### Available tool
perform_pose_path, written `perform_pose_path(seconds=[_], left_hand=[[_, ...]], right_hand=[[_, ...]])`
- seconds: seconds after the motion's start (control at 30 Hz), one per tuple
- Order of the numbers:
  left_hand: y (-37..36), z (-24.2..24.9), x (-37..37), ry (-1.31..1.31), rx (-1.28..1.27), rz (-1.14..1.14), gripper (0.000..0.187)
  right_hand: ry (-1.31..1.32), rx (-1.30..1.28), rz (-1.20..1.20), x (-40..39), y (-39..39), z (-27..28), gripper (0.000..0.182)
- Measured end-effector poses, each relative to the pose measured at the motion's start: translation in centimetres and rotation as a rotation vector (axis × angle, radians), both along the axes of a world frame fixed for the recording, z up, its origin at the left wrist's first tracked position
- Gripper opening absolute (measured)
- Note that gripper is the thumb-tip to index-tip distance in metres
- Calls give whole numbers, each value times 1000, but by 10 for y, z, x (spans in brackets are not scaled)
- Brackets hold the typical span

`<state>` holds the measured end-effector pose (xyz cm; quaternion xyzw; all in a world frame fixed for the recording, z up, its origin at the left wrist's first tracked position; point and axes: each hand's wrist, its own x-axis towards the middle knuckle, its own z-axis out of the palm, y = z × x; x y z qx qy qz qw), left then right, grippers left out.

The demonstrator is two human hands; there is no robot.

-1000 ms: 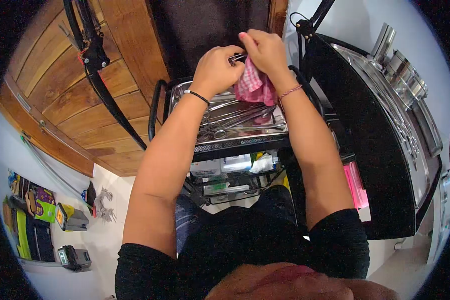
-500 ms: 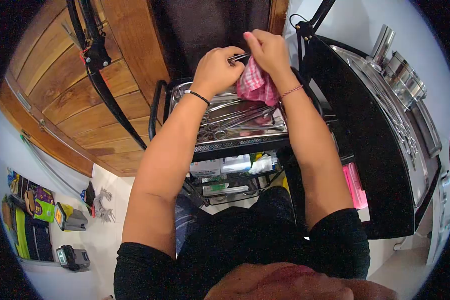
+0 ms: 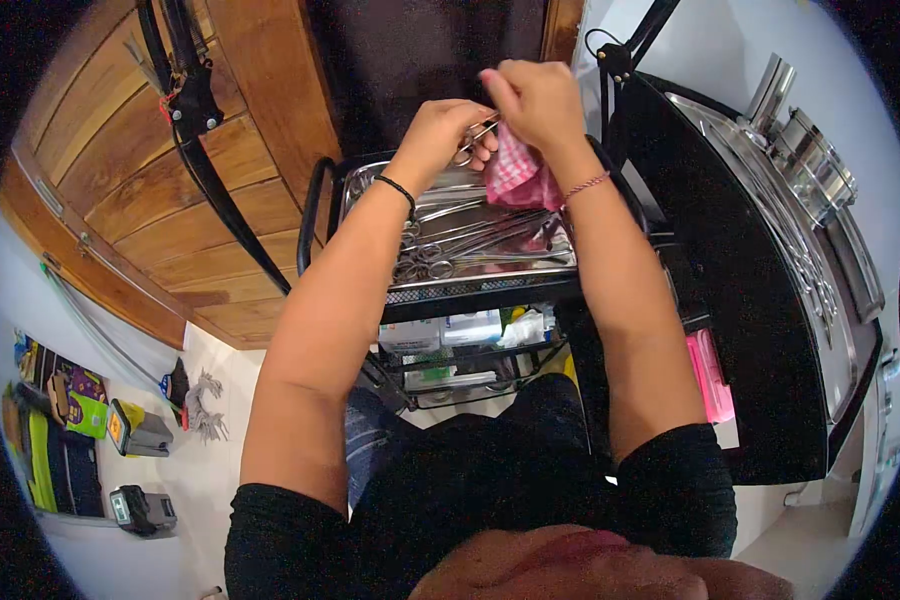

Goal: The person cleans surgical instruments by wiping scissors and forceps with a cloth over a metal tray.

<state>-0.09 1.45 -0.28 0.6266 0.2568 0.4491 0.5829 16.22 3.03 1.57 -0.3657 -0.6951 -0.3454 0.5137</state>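
Observation:
My left hand is closed on the ring handles of a metal surgical clamp, a scissor-like instrument. Its far end runs toward my right hand, where the fingers hide it. A pink-and-white checked cloth is gripped in my right hand and hangs down from it. Both hands are above a shiny steel tray on a black cart. Lying in that tray are several long ring-handled instruments, some partly covered by the cloth.
To the right, a black table bears another steel tray of instruments, a lidded steel canister and a tall steel cylinder. White packages fill the cart's lower shelf. A wooden door stands at left.
The instrument's ring handles have turned and show more clearly below my left fingers. My right hand and the cloth have shifted slightly right.

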Motion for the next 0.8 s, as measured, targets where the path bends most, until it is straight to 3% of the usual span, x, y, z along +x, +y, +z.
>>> perform_pose_path(seconds=[0.13,0.27,0.47,0.63,0.8], left_hand=[[-1,0,0,-7,-112,-11,28],[-3,1,-2,-61,-230,-98,29],[-2,1,-3,-26,-206,-80,30],[-7,4,-2,-14,-209,-3,30],[-4,2,-2,-9,-193,-47,30]], right_hand=[[-112,103,104,-11,2,-6,33],[19,-59,-28,19,3,0,33],[63,-68,-46,17,5,-2,35],[-48,2,146,-5,6,-8,37],[97,-127,-26,19,7,-5,35]])
